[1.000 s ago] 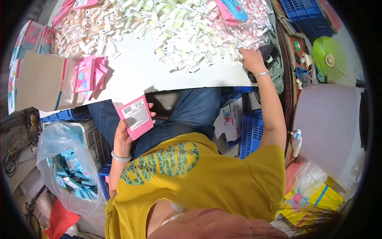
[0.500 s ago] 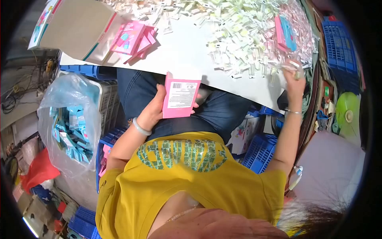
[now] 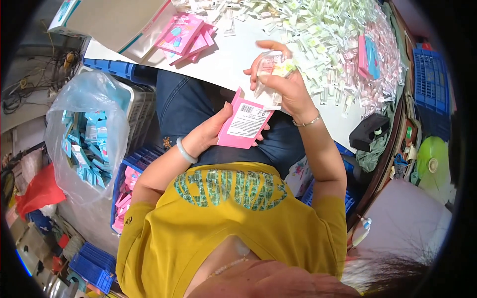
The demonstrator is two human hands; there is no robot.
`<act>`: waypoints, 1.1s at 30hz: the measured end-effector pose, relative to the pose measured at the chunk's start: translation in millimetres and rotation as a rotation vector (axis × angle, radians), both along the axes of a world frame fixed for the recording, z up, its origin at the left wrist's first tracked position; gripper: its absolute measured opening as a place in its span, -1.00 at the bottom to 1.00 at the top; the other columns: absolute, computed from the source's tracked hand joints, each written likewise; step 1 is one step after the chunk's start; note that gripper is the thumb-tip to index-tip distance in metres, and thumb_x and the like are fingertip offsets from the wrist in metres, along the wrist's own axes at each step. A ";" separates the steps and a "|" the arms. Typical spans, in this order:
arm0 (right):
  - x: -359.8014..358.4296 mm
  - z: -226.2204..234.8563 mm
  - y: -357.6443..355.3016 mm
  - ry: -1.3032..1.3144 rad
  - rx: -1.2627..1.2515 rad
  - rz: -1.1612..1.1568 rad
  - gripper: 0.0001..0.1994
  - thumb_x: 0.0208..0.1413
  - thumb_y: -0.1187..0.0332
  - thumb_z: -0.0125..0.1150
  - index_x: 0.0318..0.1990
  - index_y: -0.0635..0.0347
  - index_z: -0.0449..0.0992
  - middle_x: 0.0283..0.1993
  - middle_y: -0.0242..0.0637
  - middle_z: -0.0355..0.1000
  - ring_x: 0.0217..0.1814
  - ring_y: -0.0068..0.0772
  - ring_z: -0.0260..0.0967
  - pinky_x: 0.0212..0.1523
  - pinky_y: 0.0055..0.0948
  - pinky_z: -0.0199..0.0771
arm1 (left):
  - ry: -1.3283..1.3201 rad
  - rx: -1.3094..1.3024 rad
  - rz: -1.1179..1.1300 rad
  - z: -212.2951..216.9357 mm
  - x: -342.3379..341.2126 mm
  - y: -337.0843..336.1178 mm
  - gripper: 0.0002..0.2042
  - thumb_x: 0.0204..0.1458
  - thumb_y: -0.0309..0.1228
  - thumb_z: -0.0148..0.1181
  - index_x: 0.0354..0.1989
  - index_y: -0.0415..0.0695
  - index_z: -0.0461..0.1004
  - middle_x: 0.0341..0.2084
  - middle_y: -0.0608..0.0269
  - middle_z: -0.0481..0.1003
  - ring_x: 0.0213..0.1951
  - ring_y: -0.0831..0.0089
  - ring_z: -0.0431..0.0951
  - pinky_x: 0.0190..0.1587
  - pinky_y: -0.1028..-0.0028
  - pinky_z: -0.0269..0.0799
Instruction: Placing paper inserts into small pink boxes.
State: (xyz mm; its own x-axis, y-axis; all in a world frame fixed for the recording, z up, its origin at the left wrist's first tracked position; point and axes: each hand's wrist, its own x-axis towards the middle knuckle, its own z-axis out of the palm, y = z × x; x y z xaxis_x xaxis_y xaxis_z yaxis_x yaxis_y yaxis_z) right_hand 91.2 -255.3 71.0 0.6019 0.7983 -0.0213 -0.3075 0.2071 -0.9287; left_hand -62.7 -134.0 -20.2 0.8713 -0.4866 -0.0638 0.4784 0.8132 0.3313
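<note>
My left hand (image 3: pixel 216 125) is closed around a small pink box (image 3: pixel 246 126), held over my lap with its white label facing up and its far end raised open. Just beyond that end, my right hand (image 3: pixel 294 92) grips several small clear plastic packets (image 3: pixel 271 69) between thumb and curled fingers. Their lower end is right by the box's open end; whether any part is inside, I cannot tell. Past my right hand spreads a large heap of similar clear packets (image 3: pixel 318 37), some with pale green or yellow bits, turning pinkish toward the right.
Pink flat boxes (image 3: pixel 183 34) lie stacked at the table's left beside an open carton (image 3: pixel 117 22). A pink and a blue box (image 3: pixel 368 57) rest on the heap. Left of me stand a clear bag of blue boxes (image 3: pixel 88 144) and a blue crate (image 3: pixel 120 181) with pink pieces.
My right hand has swung from the heap's right edge leftward to the pink box, carrying clear packets. The pink box has tilted, its top end leaning right. The whole view has shifted slightly.
</note>
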 end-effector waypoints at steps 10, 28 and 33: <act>7.3 -19.6 -4.5 -0.022 -0.208 -0.092 -0.72 0.03 0.34 0.37 -0.15 0.19 0.44 -0.34 -0.47 0.45 -0.35 -0.66 0.37 -0.32 -0.63 0.40 | -0.063 -0.115 -0.055 0.5 8.3 -6.3 -0.05 -0.02 0.36 -0.13 0.32 -0.26 0.05 0.10 -0.26 0.31 -0.01 0.07 0.51 -0.05 0.18 0.53; 8.4 20.6 -24.2 -0.745 -0.345 0.011 -0.43 0.32 -0.07 -0.30 0.07 0.28 0.39 0.11 -0.20 0.34 0.25 -0.26 0.17 0.28 -0.34 0.00 | -0.091 -0.014 0.080 3.6 10.8 1.4 -0.03 -0.06 0.31 0.03 0.32 -0.30 0.04 0.13 -0.24 0.29 0.06 0.06 0.46 0.06 0.19 0.44; 24.3 32.4 -24.2 -0.708 -0.189 -0.035 -0.24 0.29 -0.20 -0.61 0.13 0.22 0.43 0.22 -0.20 0.28 0.30 -0.25 0.13 0.32 -0.25 -0.02 | -0.094 -0.058 0.065 1.7 12.2 4.3 0.00 -0.10 0.32 0.07 0.32 -0.31 0.03 0.13 -0.27 0.28 0.06 0.04 0.46 0.04 0.20 0.47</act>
State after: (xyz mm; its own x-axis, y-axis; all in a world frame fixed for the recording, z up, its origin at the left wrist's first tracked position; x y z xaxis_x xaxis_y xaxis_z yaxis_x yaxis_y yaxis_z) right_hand 115.5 -279.4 103.4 0.5477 0.7994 0.2468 0.3835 0.0224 -0.9233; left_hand -50.6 -129.7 -18.5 0.9018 -0.4297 0.0466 0.3933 0.8605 0.3238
